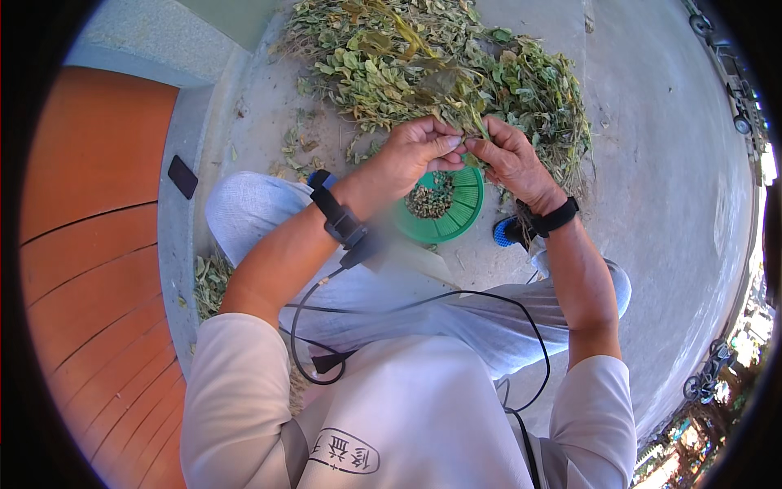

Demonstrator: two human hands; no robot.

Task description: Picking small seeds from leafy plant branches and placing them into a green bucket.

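My left hand (424, 147) and my right hand (504, 156) meet fingertip to fingertip above a green plastic basket (469, 211). Between the fingers of my right hand runs a thin, leafy plant stem (478, 122). My left thumb and forefinger pinch at the lower end of the same plant; whatever small piece is between them is hidden. Inside the basket lies a layer of small brown and pale pods or seeds (429, 200). Just beyond both hands spreads a large heap of wilting leafy plants (391, 73), green and yellowed, with stems and roots tangled.
A dark phone (182, 177) rests on the ledge beside an orange slatted door (91, 183). Loose leaves (211, 284) lie near my left knee. A black cable (537, 342) loops across my lap. Concrete floor (666, 183) extends right, towards parked wheeled vehicles (708, 373).
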